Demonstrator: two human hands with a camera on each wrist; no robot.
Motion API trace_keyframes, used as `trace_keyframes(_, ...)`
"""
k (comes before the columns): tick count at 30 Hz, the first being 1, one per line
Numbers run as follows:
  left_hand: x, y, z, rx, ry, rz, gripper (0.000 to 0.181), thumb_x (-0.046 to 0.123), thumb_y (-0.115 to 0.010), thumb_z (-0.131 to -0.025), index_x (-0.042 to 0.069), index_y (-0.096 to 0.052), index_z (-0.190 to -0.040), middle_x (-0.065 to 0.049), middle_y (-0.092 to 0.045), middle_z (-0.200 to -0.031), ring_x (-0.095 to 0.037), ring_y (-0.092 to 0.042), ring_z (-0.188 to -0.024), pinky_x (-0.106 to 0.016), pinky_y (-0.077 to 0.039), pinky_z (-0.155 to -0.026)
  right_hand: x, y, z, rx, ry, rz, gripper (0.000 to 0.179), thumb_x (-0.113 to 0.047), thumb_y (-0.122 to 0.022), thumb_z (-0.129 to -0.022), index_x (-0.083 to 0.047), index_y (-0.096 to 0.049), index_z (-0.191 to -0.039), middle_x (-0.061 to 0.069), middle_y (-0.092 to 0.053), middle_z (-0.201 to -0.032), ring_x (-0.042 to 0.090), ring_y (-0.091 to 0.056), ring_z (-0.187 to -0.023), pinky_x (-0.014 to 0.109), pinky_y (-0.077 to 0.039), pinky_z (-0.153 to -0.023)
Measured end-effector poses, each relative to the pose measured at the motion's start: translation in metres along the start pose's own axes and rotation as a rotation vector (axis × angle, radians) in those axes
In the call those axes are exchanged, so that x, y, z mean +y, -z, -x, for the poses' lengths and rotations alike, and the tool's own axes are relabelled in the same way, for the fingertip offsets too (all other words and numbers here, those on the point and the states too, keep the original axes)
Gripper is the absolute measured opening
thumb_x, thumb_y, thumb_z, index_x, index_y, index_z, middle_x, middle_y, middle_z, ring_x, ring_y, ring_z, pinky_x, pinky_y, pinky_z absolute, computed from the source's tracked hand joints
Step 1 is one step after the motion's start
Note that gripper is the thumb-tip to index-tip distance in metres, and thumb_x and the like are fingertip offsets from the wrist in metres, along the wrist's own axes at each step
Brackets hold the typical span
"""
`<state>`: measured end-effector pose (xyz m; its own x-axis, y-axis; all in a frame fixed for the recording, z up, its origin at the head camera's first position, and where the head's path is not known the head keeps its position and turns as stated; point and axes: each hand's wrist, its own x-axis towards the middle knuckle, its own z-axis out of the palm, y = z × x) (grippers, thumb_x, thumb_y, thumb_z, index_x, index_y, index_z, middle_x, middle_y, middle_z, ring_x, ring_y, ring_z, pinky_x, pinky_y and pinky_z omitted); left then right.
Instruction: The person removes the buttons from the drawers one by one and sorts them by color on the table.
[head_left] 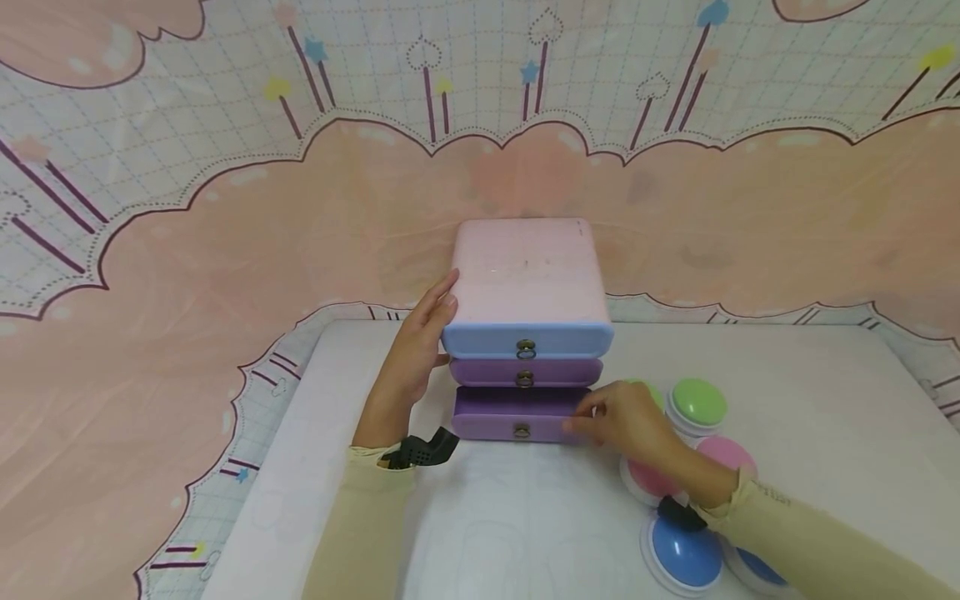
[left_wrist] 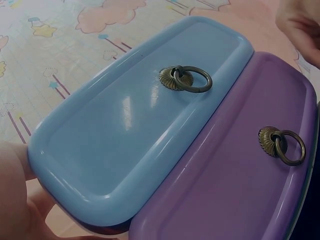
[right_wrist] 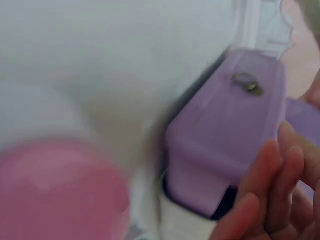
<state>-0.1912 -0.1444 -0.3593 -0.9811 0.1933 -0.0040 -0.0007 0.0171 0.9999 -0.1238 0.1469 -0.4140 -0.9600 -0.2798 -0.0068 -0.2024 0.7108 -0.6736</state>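
Note:
A small drawer cabinet (head_left: 528, 271) with a pink top stands on the table, its blue drawer (head_left: 480, 342) uppermost and a purple drawer (head_left: 480, 372) below it. The lowest purple drawer (head_left: 483, 427) is pulled out, its dark inside showing. Each front carries a brass ring pull. My left hand (head_left: 412, 354) presses the cabinet's left side with its fingers extended. At the right corner of the lowest drawer, my right hand (head_left: 626, 417) pinches the rim, thumb in front and fingers bent; the right wrist view shows these fingers (right_wrist: 270, 160) beside the drawer front.
Right of the cabinet, several round push lights or buttons with white bases stand in pairs: green (head_left: 699, 402), pink (head_left: 726, 454) and blue (head_left: 686, 550). My right forearm passes over some of them. A patterned cloth (head_left: 360, 225) hangs behind the white table (head_left: 480, 517).

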Motion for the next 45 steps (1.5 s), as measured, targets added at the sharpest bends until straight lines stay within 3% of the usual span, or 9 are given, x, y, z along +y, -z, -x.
trace_keyframes(6, -0.002, 0.001, 0.000, 0.001, 0.005, 0.000, 0.049, 0.040, -0.049, -0.107, 0.041, -0.040, -0.156, 0.007, -0.023, -0.169, -0.030, -0.030, -0.151, -0.078, -0.035, -0.103, -0.024, -0.013, 0.013, 0.072, 0.000, -0.107, 0.023, -0.033, -0.086, -0.082, -0.012, -0.078, -0.088, -0.009, -0.059, -0.054, 0.009, -0.054, -0.048, 0.022, -0.039, -0.046)
trace_keyframes(9, -0.002, 0.001, -0.001, -0.002, 0.005, 0.003, 0.050, 0.041, -0.049, -0.107, 0.041, -0.039, -0.156, 0.007, -0.023, -0.169, -0.029, -0.028, -0.153, -0.079, -0.034, -0.104, -0.035, -0.023, 0.017, -0.019, -0.081, -0.269, 0.030, -0.036, -0.082, -0.086, -0.009, -0.076, -0.096, -0.004, -0.061, -0.055, 0.013, -0.055, -0.050, 0.023, -0.038, -0.047)
trace_keyframes(12, -0.002, 0.001, -0.001, -0.004, 0.006, 0.011, 0.050, 0.042, -0.050, -0.107, 0.041, -0.039, -0.156, 0.006, -0.024, -0.169, -0.028, -0.027, -0.153, -0.080, -0.033, -0.104, -0.040, -0.036, 0.020, -0.132, -0.237, -0.460, 0.039, -0.037, -0.078, -0.089, -0.005, -0.072, -0.110, 0.001, -0.064, -0.062, 0.014, -0.059, -0.055, 0.025, -0.044, -0.051)
trace_keyframes(15, -0.002, 0.000, -0.001, 0.004, 0.013, 0.013, 0.050, 0.042, -0.050, -0.106, 0.041, -0.040, -0.156, 0.006, -0.024, -0.169, -0.028, -0.026, -0.154, -0.080, -0.033, -0.104, -0.040, -0.051, 0.020, -0.176, -0.367, -0.589, 0.050, -0.037, -0.076, -0.092, -0.001, -0.066, -0.124, 0.003, -0.066, -0.068, 0.013, -0.061, -0.056, 0.027, -0.046, -0.052)
trace_keyframes(22, -0.003, 0.000, -0.003, 0.021, 0.027, 0.003, 0.050, 0.043, -0.050, -0.106, 0.042, -0.040, -0.155, 0.005, -0.026, -0.169, -0.030, -0.027, -0.154, -0.081, -0.033, -0.103, -0.036, -0.078, 0.023, -0.220, -0.446, -0.763, 0.075, -0.040, -0.071, -0.094, 0.009, -0.044, -0.145, 0.000, -0.066, -0.071, 0.009, -0.062, -0.052, 0.022, -0.043, -0.046)
trace_keyframes(28, -0.003, 0.000, -0.003, 0.026, 0.026, -0.012, 0.049, 0.043, -0.050, -0.106, 0.043, -0.041, -0.154, 0.005, -0.027, -0.168, -0.031, -0.028, -0.153, -0.081, -0.033, -0.103, -0.038, -0.086, 0.022, -0.204, -0.478, -0.934, 0.058, -0.037, -0.069, -0.096, 0.001, -0.052, -0.135, -0.002, -0.065, -0.075, 0.006, -0.061, -0.052, 0.020, -0.042, -0.047)
trace_keyframes(36, -0.002, 0.000, -0.003, 0.020, 0.027, -0.022, 0.049, 0.043, -0.049, -0.107, 0.043, -0.040, -0.155, 0.007, -0.026, -0.169, -0.031, -0.028, -0.154, -0.080, -0.034, -0.103, -0.041, -0.091, 0.026, -0.133, -0.502, -1.001, 0.051, -0.032, -0.061, -0.101, 0.003, -0.049, -0.135, 0.000, -0.070, -0.080, 0.008, -0.062, -0.052, 0.020, -0.046, -0.047)
trace_keyframes(40, -0.004, 0.000, -0.004, 0.021, 0.023, -0.020, 0.048, 0.043, -0.050, -0.106, 0.044, -0.041, -0.154, 0.008, -0.026, -0.168, -0.030, -0.027, -0.154, -0.080, -0.033, -0.104, -0.040, -0.095, 0.027, -0.111, -0.507, -1.068, 0.038, -0.028, -0.058, -0.102, -0.003, -0.048, -0.129, 0.000, -0.070, -0.080, 0.007, -0.061, -0.051, 0.020, -0.046, -0.047)
trace_keyframes(45, -0.006, 0.001, -0.006, 0.023, 0.021, -0.017, 0.048, 0.043, -0.050, -0.107, 0.044, -0.041, -0.154, 0.008, -0.026, -0.168, -0.030, -0.026, -0.154, -0.081, -0.033, -0.104, -0.040, -0.100, 0.025, -0.095, -0.513, -1.096, 0.034, -0.029, -0.058, -0.103, -0.005, -0.049, -0.124, 0.000, -0.069, -0.077, 0.007, -0.060, -0.050, 0.019, -0.047, -0.046)
